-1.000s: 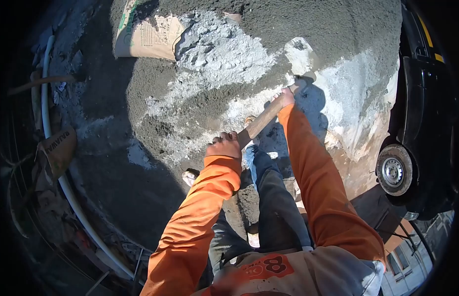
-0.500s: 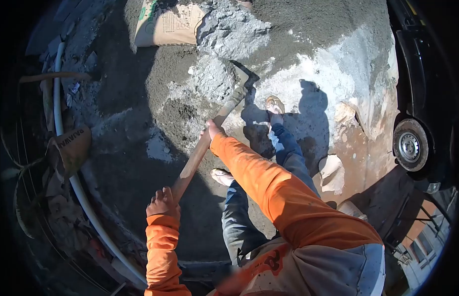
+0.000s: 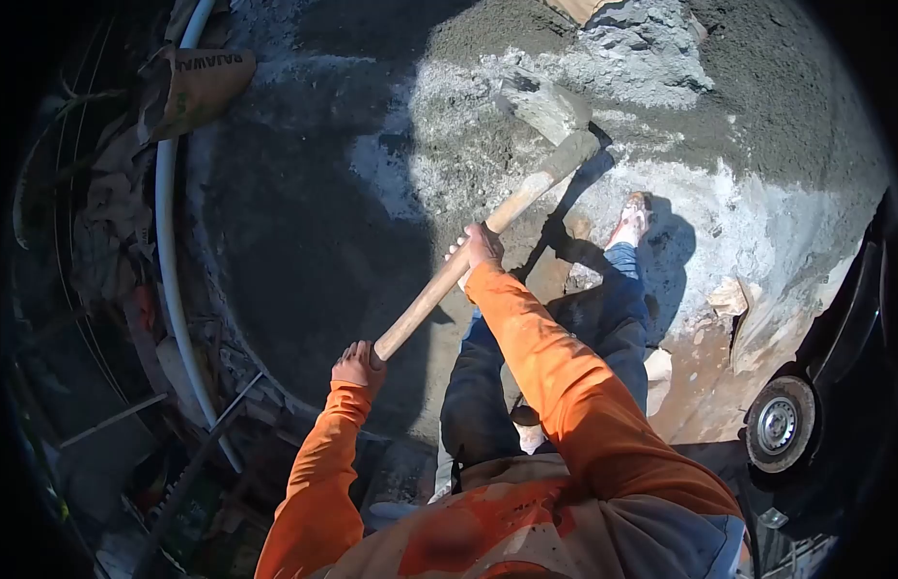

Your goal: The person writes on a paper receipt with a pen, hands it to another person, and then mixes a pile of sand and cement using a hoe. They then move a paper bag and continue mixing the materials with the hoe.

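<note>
Hoe [image 3: 523, 200] | left hand [image 3: 359, 368], right hand [image 3: 482, 249] clasped round it | foot [image 3: 631, 220], grey heap [image 3: 649, 60] nearby

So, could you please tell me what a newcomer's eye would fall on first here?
Most likely the bright orange sleeves, extending from the picture's bottom edge towards the hoe slanting across the middle. The left hand grips its lower end, the right hand farther up. A car wheel at lower right and the white pipe along the left side also stand out.
</note>
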The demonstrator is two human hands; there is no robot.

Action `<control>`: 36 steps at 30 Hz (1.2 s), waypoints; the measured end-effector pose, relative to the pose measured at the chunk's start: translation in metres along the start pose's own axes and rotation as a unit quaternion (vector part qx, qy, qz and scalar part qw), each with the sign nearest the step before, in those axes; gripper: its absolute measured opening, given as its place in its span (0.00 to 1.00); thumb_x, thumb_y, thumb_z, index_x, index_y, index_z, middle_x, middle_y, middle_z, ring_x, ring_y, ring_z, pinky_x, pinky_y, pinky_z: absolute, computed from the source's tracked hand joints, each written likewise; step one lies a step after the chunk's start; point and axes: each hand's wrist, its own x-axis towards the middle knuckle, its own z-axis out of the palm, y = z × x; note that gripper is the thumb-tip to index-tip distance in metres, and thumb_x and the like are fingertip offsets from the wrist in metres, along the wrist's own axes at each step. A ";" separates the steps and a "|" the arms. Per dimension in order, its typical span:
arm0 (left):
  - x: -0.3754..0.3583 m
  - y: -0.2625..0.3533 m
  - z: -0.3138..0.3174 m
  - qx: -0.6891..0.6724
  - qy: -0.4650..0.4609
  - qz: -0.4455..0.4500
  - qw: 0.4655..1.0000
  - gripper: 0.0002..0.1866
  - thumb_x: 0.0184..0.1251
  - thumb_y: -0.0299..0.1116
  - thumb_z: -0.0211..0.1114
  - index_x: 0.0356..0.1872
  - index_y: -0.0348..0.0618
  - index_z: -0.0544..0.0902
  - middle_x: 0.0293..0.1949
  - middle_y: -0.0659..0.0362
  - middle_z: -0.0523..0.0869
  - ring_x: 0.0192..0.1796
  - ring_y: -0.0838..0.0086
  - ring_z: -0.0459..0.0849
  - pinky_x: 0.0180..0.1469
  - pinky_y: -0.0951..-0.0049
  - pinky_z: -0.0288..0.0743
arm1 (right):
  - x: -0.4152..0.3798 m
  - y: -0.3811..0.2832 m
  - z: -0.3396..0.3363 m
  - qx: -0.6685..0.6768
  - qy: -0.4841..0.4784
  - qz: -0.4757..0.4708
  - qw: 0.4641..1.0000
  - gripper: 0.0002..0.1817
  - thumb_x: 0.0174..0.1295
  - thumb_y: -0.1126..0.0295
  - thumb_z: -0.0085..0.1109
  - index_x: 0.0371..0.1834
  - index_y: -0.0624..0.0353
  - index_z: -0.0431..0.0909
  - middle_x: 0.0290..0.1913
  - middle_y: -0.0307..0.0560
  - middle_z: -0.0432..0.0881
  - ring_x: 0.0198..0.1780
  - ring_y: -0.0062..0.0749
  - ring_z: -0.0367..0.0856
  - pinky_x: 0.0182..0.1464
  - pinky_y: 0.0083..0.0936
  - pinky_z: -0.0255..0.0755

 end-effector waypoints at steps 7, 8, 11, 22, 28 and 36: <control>0.132 0.283 0.015 -0.022 -0.104 0.098 0.990 0.16 0.50 0.37 0.61 0.41 0.46 0.71 0.37 0.54 0.78 0.40 0.57 0.80 0.41 0.61 0.76 | 0.052 -0.294 -0.140 -0.033 0.133 -0.203 0.970 0.18 0.50 0.57 0.52 0.35 0.60 0.68 0.26 0.47 0.71 0.25 0.36 0.73 0.27 0.35 0.72; 0.150 0.321 0.006 -0.012 -0.109 0.132 0.985 0.18 0.50 0.37 0.62 0.42 0.46 0.71 0.39 0.54 0.78 0.41 0.57 0.80 0.42 0.61 0.76 | 0.069 -0.326 -0.161 -0.030 0.147 -0.211 0.966 0.19 0.50 0.57 0.52 0.36 0.61 0.68 0.27 0.50 0.72 0.27 0.39 0.75 0.28 0.35 0.72; 0.190 0.409 -0.016 0.047 -0.155 0.139 0.977 0.19 0.51 0.35 0.60 0.47 0.46 0.71 0.42 0.53 0.78 0.43 0.58 0.81 0.44 0.62 0.76 | 0.082 -0.391 -0.187 -0.004 0.150 -0.197 0.969 0.24 0.51 0.55 0.51 0.44 0.62 0.62 0.28 0.53 0.72 0.27 0.41 0.73 0.32 0.37 0.72; 0.150 0.272 -0.090 0.236 -0.104 0.176 0.950 0.15 0.59 0.35 0.50 0.48 0.48 0.72 0.38 0.58 0.77 0.41 0.67 0.80 0.39 0.62 0.73 | 0.097 -0.214 -0.102 0.205 -0.001 -0.007 0.979 0.14 0.57 0.58 0.51 0.37 0.50 0.59 0.23 0.45 0.65 0.21 0.37 0.69 0.24 0.38 0.69; 0.049 0.111 -0.110 0.134 -0.148 0.096 0.975 0.24 0.45 0.34 0.65 0.46 0.44 0.71 0.36 0.52 0.79 0.38 0.57 0.81 0.40 0.61 0.76 | 0.024 -0.047 -0.039 0.085 0.070 0.030 0.993 0.13 0.58 0.60 0.55 0.38 0.53 0.65 0.25 0.42 0.69 0.20 0.33 0.73 0.22 0.35 0.74; -0.056 -0.029 -0.069 0.033 -0.131 -0.099 0.986 0.18 0.44 0.34 0.62 0.40 0.45 0.74 0.31 0.56 0.79 0.35 0.57 0.81 0.33 0.58 0.76 | -0.012 0.119 0.019 -0.121 0.000 0.081 0.989 0.12 0.56 0.60 0.57 0.25 0.52 0.67 0.19 0.38 0.69 0.16 0.27 0.73 0.19 0.28 0.73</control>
